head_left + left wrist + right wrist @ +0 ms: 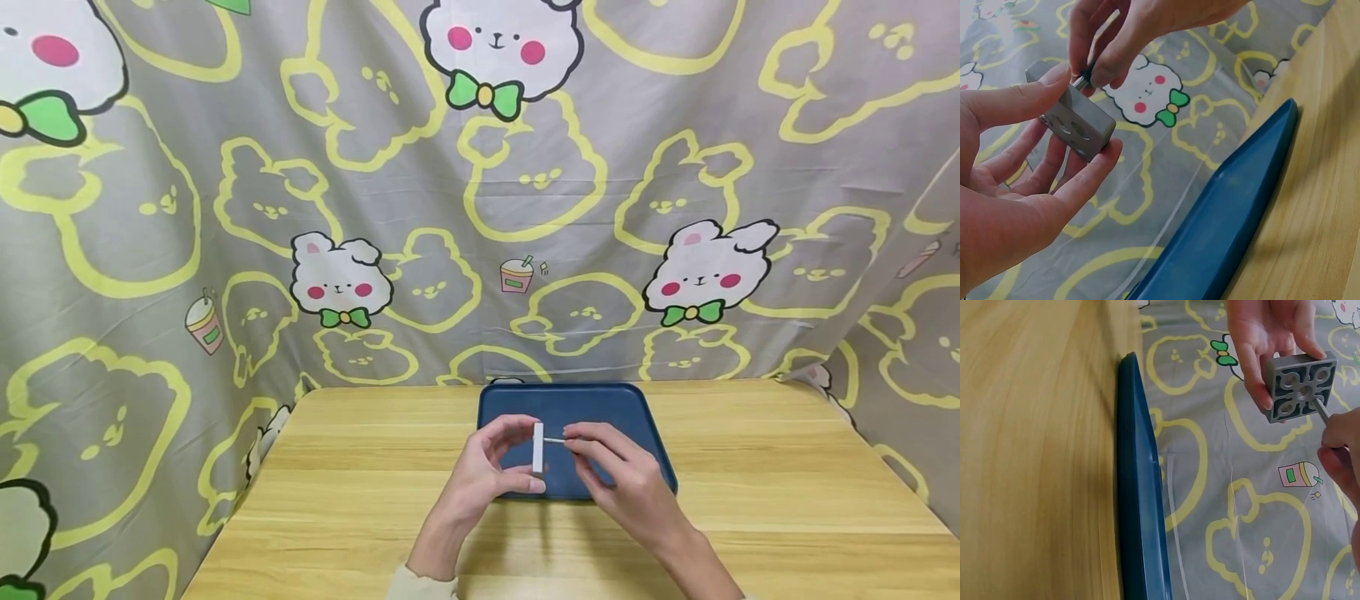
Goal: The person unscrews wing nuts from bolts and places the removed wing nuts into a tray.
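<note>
My left hand grips a square grey metal block by its edges, thumb on one side and fingers on the other. In the right wrist view the block's ribbed face shows round holes near the corners and a threaded hole in the middle. My right hand pinches a thin threaded screw between thumb and fingers. The screw's tip meets the block at a corner hole; how deep it sits, I cannot tell. Both hands are raised over the front part of a blue tray.
The tray lies on a wood-grain table, near its far edge. A grey curtain with cartoon prints hangs behind the table and along both sides.
</note>
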Tool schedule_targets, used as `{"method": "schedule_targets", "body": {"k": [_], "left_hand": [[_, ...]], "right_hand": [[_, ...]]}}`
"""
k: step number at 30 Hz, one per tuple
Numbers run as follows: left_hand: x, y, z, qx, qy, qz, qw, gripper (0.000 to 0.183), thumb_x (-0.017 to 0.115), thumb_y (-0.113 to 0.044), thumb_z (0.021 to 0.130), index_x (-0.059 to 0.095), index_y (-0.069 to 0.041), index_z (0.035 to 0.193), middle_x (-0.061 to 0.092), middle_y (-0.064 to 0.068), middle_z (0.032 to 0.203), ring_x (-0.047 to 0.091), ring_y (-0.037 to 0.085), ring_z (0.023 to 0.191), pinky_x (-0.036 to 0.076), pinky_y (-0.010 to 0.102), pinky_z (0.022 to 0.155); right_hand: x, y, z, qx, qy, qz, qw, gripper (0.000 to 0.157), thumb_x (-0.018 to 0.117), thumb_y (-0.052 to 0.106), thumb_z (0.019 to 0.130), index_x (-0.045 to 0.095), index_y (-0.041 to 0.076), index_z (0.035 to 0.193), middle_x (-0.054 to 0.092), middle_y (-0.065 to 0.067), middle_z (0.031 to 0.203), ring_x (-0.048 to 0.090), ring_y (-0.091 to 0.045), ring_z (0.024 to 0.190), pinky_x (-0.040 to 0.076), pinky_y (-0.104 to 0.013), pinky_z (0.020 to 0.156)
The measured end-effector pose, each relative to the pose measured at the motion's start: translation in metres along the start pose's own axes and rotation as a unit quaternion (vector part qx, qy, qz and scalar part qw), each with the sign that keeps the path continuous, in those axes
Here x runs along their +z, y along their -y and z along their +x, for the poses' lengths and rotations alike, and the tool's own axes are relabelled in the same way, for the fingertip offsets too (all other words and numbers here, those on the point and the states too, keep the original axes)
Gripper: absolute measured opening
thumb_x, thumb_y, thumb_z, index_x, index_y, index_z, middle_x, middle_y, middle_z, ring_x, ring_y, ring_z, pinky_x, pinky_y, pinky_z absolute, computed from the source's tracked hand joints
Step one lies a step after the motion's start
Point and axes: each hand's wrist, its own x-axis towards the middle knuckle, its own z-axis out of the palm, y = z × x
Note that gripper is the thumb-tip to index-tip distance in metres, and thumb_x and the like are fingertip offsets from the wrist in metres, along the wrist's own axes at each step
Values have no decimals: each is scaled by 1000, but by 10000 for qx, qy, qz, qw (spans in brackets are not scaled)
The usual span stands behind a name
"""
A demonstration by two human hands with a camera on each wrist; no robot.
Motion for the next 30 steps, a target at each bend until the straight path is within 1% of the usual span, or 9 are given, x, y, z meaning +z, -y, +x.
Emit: {"method": "schedule_targets", "body": {"k": [7, 9, 13, 15, 18, 21, 26, 28, 30], "left_hand": [[-1, -1, 0, 33, -1, -29, 10000, 66, 82, 13, 76, 59, -2, 136, 58, 15, 138, 52, 29, 130, 56, 46, 98], [-2, -1, 0, 59, 4, -57, 10000, 67, 83, 12, 75, 59, -1, 136, 57, 16, 139, 52, 29, 130, 57, 47, 98], [-2, -2, 0, 105, -9, -112, 9999, 68, 81, 16, 75, 58, 0, 136, 52, 23, 142, 52, 29, 130, 57, 48, 98], [-2, -2, 0, 109, -37, -97, 9999, 68, 80, 18, 74, 58, 0, 136, 53, 23, 141, 53, 29, 130, 57, 48, 97], [0, -2, 0, 83, -92, -6, 9999, 68, 80, 19, 73, 59, -1, 135, 58, 16, 137, 54, 28, 129, 57, 47, 97], [1, -2, -1, 68, -115, 90, 9999, 69, 81, 18, 72, 60, -1, 134, 60, 13, 135, 54, 28, 128, 57, 46, 97], [2, -1, 0, 94, -118, 255, 9996, 67, 81, 18, 72, 61, -2, 133, 59, 17, 135, 54, 27, 127, 58, 45, 97], [3, -1, 0, 104, -103, 318, 9994, 66, 82, 17, 73, 62, -3, 133, 59, 17, 134, 54, 28, 127, 58, 45, 96], [4, -1, 0, 101, -91, 376, 9992, 67, 82, 16, 72, 62, -3, 133, 60, 16, 133, 54, 27, 127, 58, 45, 96]], "right_hand": [[1, 0, 1, 128, -107, 227, 9996, 21, 62, 21, 103, 76, 6, 106, 71, -11, 111, 71, -24, 95, 53, -15, 92], [0, 1, 2, 411, -107, 512, 9978, 19, 77, 14, 94, 75, 6, 111, 72, -11, 112, 70, -24, 98, 53, -15, 93], [-4, 4, 4, 1325, -88, 1430, 9808, 46, 85, -9, 76, 73, 4, 118, 72, -13, 113, 70, -24, 101, 58, -22, 88], [-8, 6, 5, 1998, -29, 1840, 9624, 46, 81, -14, 78, 72, 4, 120, 72, -12, 113, 71, -21, 101, 60, -25, 84], [-13, 6, 5, 3094, 120, 2401, 9200, 29, 71, -9, 92, 70, 1, 120, 73, -14, 112, 74, -19, 98, 62, -31, 81], [-17, 5, 5, 4059, 329, 2845, 8679, 23, 68, 4, 98, 68, -3, 120, 73, -19, 110, 76, -22, 93, 63, -37, 79], [-20, 1, 7, 5195, 494, 3563, 7751, 35, 70, 16, 99, 65, -10, 121, 74, -22, 106, 76, -32, 91, 63, -43, 78], [-20, -1, 7, 5399, 573, 3696, 7541, 38, 71, 18, 99, 64, -11, 122, 74, -23, 105, 76, -32, 92, 64, -42, 79], [-20, -1, 7, 5486, 687, 3779, 7427, 39, 71, 18, 99, 64, -12, 122, 73, -24, 106, 76, -31, 92, 63, -41, 79]]}}
